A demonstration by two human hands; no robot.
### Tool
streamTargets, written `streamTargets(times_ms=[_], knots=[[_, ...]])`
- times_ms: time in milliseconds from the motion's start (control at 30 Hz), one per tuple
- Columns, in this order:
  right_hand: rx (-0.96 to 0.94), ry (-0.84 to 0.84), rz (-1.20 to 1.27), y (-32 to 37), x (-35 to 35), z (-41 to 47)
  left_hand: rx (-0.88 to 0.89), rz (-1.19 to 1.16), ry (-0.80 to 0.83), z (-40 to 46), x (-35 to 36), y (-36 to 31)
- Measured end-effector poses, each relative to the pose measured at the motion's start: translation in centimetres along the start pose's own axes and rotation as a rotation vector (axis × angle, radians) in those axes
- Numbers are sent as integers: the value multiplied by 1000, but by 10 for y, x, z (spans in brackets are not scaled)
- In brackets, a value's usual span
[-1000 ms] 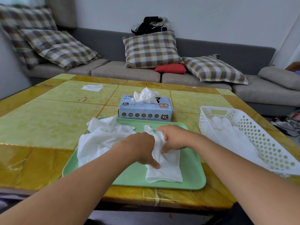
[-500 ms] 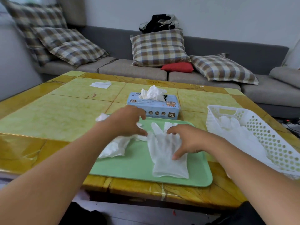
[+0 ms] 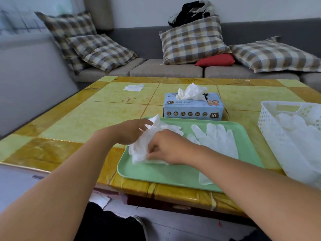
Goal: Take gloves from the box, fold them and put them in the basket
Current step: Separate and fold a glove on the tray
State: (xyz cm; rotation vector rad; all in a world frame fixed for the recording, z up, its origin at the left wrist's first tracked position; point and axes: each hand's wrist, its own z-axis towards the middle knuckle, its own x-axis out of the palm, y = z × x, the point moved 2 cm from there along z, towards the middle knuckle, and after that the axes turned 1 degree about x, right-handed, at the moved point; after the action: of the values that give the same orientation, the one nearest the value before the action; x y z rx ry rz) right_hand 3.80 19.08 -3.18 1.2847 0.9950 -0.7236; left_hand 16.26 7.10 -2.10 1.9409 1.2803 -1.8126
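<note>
The fingers of the right hand (image 3: 166,147) are curling down and pinching the near edge of a crumpled white glove (image 3: 144,146) that is lying on the left part of the green tray (image 3: 173,174). The left hand (image 3: 129,132) is resting against the far-left side of that same glove, its fingers loosely bent and the forefinger stretching toward the raised tip of the bundle; whether it is actually gripping the material cannot be told from here. Just to the right, a second glove (image 3: 215,138) is lying flat on the tray, fingers pointing toward the far edge, its cuff partly hidden under the right forearm. Beyond the tray's far edge, the blue glove box (image 3: 192,108) is standing on the yellow table (image 3: 78,119), marked XL, with a tuft of white gloves sticking out of its top. At the table's right edge, the white perforated basket (image 3: 271,119) is sitting beside the tray, already holding several pale gloves. A small white scrap (image 3: 133,87) is lying near the table's far-left corner.
</note>
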Motion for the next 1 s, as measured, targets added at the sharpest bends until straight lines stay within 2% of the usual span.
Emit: streamTargets(times_ms=[100, 200, 300, 367, 400, 467, 533, 700, 800, 867, 933, 1000], knots=[[77, -113, 301, -22, -22, -13, -2, -32, -88, 5, 0, 5], [331, -273, 774, -62, -41, -31, 4, -34, -175, 9, -3, 3], [524, -361, 1237, -87, -51, -45, 20, -91, -233, 10, -7, -11], [583, -403, 1402, -92, -54, -49, 23, -175, -163, 6, -5, -21], [594, -423, 1478, -92, -56, -49, 45, -126, -86, 6, -3, -26], [584, -460, 1638, -91, -64, -50, 48, 135, 65, 4, 7, -30], [541, -489, 1773, -88, -74, -51, 8, 270, 119, 8, 16, -27], [382, -553, 1777, -89, -105, -77, 17, 225, -26, 21, 10, -32], [383, -564, 1531, -95, -115, -100, -21, 252, 21, 12, -4, -46], [383, -500, 1421, -95, -115, -109, -10, 245, -80, 3, -14, -68], [350, -410, 1413, -89, -114, -112, 115, -61, -194, -9, -18, -101], [302, -343, 1427, -83, -115, -115, 320, -514, -95, -15, -12, -139]])
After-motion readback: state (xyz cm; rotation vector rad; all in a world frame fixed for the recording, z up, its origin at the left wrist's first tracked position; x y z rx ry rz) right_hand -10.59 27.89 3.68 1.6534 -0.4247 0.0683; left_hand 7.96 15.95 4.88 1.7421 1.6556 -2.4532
